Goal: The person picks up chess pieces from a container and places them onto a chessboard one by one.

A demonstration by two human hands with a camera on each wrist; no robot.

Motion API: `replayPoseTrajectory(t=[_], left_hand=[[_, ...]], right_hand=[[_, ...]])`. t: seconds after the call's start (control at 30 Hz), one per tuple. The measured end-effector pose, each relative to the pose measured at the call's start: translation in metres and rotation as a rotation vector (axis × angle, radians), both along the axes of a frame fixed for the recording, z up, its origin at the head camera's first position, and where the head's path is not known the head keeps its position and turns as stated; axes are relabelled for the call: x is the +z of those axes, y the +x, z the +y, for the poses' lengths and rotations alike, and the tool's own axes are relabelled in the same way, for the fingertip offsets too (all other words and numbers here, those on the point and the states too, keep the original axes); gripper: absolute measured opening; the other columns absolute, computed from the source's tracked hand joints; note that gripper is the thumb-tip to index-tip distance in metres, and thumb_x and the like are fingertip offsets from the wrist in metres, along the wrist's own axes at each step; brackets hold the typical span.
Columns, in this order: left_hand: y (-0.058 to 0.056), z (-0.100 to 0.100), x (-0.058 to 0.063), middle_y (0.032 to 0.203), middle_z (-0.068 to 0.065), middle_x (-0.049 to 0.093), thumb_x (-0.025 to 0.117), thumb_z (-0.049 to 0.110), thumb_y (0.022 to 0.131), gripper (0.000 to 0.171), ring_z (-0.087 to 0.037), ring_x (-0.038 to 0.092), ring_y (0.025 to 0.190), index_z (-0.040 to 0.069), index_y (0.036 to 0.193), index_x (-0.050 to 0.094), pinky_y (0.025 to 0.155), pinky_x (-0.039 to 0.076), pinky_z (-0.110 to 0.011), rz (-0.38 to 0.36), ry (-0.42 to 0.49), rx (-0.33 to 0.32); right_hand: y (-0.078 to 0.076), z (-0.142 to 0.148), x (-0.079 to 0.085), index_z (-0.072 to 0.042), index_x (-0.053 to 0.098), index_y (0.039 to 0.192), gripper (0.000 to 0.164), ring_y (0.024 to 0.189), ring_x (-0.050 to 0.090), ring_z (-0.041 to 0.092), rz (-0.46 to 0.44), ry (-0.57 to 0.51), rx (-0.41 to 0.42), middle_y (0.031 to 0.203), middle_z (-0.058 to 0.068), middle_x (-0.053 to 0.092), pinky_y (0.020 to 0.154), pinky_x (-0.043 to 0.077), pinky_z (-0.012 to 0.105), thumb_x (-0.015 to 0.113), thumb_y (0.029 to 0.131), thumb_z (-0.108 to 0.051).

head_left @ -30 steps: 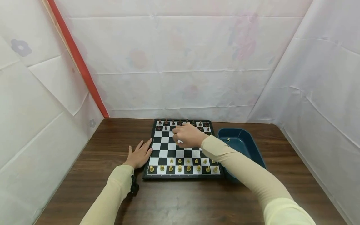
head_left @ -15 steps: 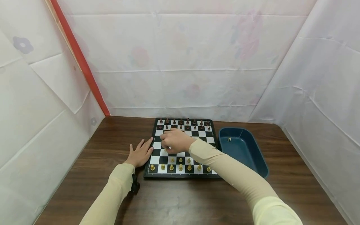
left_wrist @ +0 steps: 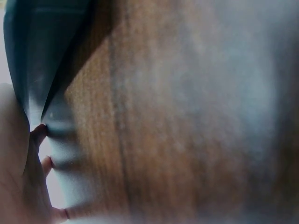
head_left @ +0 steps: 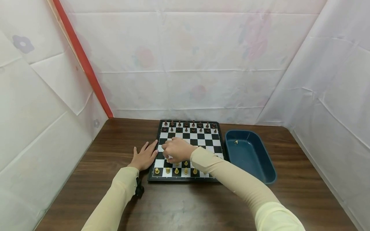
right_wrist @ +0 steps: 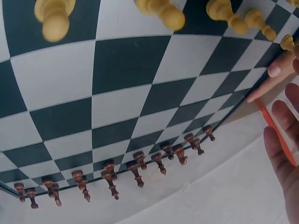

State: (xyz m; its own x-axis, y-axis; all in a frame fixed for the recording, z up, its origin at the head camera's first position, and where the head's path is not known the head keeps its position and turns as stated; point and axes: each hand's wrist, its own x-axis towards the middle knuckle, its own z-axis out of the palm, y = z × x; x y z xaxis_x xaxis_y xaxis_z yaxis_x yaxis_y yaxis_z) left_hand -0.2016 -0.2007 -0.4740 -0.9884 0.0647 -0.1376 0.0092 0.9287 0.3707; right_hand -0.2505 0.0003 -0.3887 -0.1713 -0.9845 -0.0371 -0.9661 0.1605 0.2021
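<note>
In the head view, a black-and-white chessboard (head_left: 201, 142) lies on the table, with reddish-brown chess pieces along its far rows and yellow ones along its near rows. My right hand (head_left: 178, 150) is over the board's left half, thumb and fingers pinching a yellow pawn (head_left: 168, 161) low over the second row. That pawn (right_wrist: 288, 43) is partly cut off at the right wrist view's edge, beside the curled fingers. My left hand (head_left: 143, 157) rests with spread fingers against the board's left edge. Its fingertips (left_wrist: 48, 164) touch the dark rim in the left wrist view.
A dark blue tray (head_left: 251, 160) stands right of the board, with one small yellow piece (head_left: 236, 142) in it. White patterned sheets (head_left: 185, 64) wall the wooden table (head_left: 179, 208) on three sides. A red strip (head_left: 82, 57) runs up the left corner.
My right hand has moved left and toward me across the board, carrying the yellow pawn from the middle squares to the near second row. The left hand stays put.
</note>
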Motion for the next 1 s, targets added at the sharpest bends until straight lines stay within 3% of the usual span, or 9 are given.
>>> replayPoseTrajectory(t=[0.53,0.73,1.0], left_hand=[[0.0,0.002,-0.002,0.155,-0.011,0.025,0.028,0.043,0.103,0.059,-0.037,0.013,0.142,0.016,0.155,0.017,0.101,-0.008,-0.071,0.005,-0.004,-0.011],[0.002,0.002,-0.001,0.155,-0.011,0.024,0.028,0.043,0.104,0.058,-0.037,0.013,0.142,0.016,0.155,0.017,0.101,-0.008,-0.071,-0.002,0.0,-0.009],[0.001,0.001,0.003,0.156,-0.01,0.024,0.03,0.04,0.104,0.058,-0.037,0.013,0.142,0.015,0.154,0.018,0.102,-0.008,-0.07,0.011,0.013,-0.003]], right_hand=[[0.004,0.003,-0.01,-0.027,0.073,0.087,0.011,0.085,0.056,0.008,-0.015,0.015,-0.003,0.093,-0.011,0.06,0.068,0.044,0.028,0.068,0.086,-0.037],[-0.001,0.011,-0.002,-0.027,0.074,0.091,0.01,0.09,0.056,0.008,-0.039,0.01,-0.031,0.097,-0.01,0.061,0.074,0.047,0.032,0.069,0.084,-0.033],[-0.019,0.043,0.022,-0.022,0.074,0.093,0.014,0.087,0.056,0.01,-0.025,-0.03,-0.093,0.096,-0.007,0.061,0.072,0.045,0.03,0.068,0.083,-0.029]])
